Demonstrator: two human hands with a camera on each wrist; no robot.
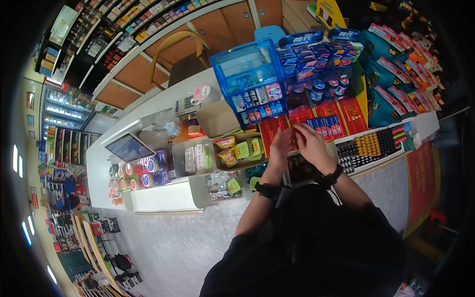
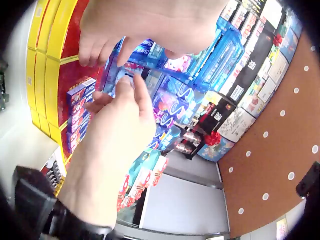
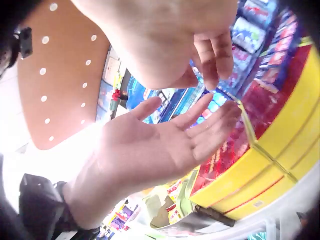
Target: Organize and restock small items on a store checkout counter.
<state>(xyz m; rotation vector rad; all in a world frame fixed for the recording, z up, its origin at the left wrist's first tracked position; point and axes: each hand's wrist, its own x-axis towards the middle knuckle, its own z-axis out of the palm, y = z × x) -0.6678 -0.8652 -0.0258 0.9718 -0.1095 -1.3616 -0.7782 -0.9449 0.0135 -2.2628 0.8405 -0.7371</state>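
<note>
Both hands are close together over red boxes with yellow edges [image 1: 354, 113] at the counter's front edge, no object visible in either. My left hand [image 1: 282, 147] has its palm turned inward; in the right wrist view the left hand's fingers [image 3: 215, 127] are extended. My right hand [image 1: 312, 144] faces it, fingers slightly bent; the left wrist view shows this right hand [image 2: 120, 120] with loosely bent fingers. A row of small blue packs [image 1: 324, 126] lies on the red boxes just beyond the right hand. Behind the hands stands a blue plastic display rack [image 1: 247, 69] with small packs.
Left of the hands, a box holds yellow snack bags [image 1: 227, 151] and green-lidded packs [image 1: 242, 150]. Farther left are a tablet screen [image 1: 129, 147] and stacked round tubs [image 1: 147, 179]. A tray of black and yellow small items [image 1: 368, 146] and teal racks [image 1: 383, 74] stand right.
</note>
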